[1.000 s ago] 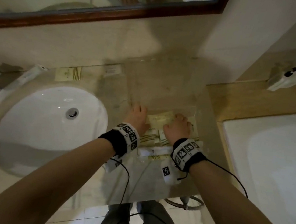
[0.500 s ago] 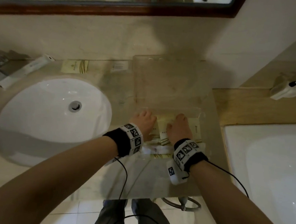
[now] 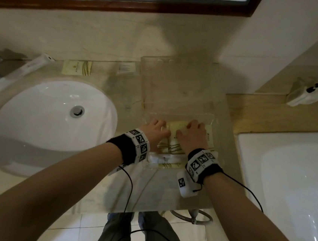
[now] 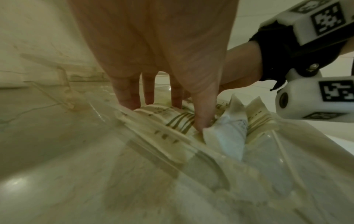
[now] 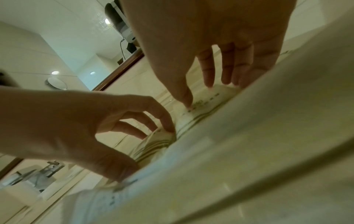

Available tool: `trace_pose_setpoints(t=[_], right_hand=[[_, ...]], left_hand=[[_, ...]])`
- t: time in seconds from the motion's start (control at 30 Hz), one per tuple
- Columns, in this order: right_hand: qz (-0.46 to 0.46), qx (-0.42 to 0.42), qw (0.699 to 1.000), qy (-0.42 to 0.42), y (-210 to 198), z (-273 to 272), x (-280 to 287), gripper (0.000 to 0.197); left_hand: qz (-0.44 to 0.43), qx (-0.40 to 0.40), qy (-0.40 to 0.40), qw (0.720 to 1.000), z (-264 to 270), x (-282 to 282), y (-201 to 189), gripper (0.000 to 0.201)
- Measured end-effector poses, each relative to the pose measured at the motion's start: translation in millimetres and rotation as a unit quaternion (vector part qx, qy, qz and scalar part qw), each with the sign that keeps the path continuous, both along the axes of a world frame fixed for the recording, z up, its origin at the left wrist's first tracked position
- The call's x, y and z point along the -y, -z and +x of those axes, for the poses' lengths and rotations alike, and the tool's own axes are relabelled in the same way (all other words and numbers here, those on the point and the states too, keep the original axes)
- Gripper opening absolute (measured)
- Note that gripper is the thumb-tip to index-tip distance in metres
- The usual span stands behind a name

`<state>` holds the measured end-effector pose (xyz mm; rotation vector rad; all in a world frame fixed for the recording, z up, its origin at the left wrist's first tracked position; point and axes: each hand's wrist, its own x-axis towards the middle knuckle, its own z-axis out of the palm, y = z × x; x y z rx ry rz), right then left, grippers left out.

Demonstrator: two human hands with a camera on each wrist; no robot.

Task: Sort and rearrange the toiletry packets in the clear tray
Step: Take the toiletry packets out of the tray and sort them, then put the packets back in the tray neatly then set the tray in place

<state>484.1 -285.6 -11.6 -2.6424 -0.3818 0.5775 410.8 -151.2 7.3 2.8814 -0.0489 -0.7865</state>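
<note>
A clear tray (image 3: 144, 87) stands on the marble counter to the right of the sink. Cream toiletry packets (image 3: 177, 127) with olive stripes lie in its near part. My left hand (image 3: 156, 131) pinches a stack of striped packets (image 4: 172, 118) between fingers and thumb. A white packet (image 4: 226, 133) stands on edge beside that thumb. My right hand (image 3: 191, 135) holds a cream packet (image 5: 206, 97), fingers over its far edge and thumb tip on its top. In the right wrist view the left hand (image 5: 114, 121) grips its stack (image 5: 159, 139) just left of it.
A white sink (image 3: 54, 121) lies to the left. Behind it on the counter lie a loose striped packet (image 3: 77, 68), a small packet (image 3: 126, 68) and a white tube (image 3: 22, 70). A bathtub (image 3: 294, 183) is at the right, a white device (image 3: 310, 93) on the ledge.
Both hands stay on the packets in the tray's near part and have drawn a little closer together. The head view has tilted slightly.
</note>
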Motion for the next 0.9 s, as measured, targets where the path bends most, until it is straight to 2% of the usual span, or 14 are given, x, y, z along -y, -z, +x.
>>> trace_pose_setpoints(t=[0.07, 0.13, 0.33, 0.4, 0.47, 0.57, 0.7, 0.8, 0.9], right_hand=[[-0.002, -0.044, 0.999, -0.006, 1.7, -1.8, -0.2, 0.042], [0.011, -0.049, 0.999, -0.002, 3.7, -3.4, -1.1, 0.043], [0.009, 0.008, 0.999, -0.037, 6.2, -7.7, -5.7, 0.043], [0.016, 0.034, 0.999, -0.038, 3.3, -7.6, -7.8, 0.039], [0.054, 0.046, 0.997, -0.039, -2.9, -8.3, -13.0, 0.032], [0.124, 0.054, 0.988, -0.076, -12.4, -11.9, -31.4, 0.021], [0.175, 0.029, 0.979, -0.099, -23.8, -16.6, -70.5, 0.016], [0.220, -0.009, 0.972, -0.081, -28.8, -21.8, -109.8, 0.013], [0.255, -0.072, 0.964, -0.036, -31.8, -23.0, -155.0, 0.014]], left_hand=[[-0.001, 0.002, 0.007, 1.000, 0.7, -0.1, 0.2, 0.056], [0.002, 0.008, 0.008, 1.000, 0.7, -1.1, 0.5, 0.055], [0.011, 0.021, -0.008, 1.000, -3.3, -3.6, 2.9, 0.064], [-0.001, 0.047, -0.019, 0.999, -4.2, -6.0, 1.6, 0.060], [-0.030, 0.093, -0.046, 0.994, -4.8, -12.9, -3.3, 0.049], [-0.073, 0.132, -0.145, 0.978, -6.5, -31.4, -16.1, 0.034], [-0.082, 0.113, -0.318, 0.938, -12.3, -69.1, -27.9, 0.033], [-0.130, 0.088, -0.441, 0.884, -19.7, -110.5, -29.0, 0.036], [-0.145, 0.096, -0.542, 0.822, -27.6, -163.1, -22.8, 0.036]])
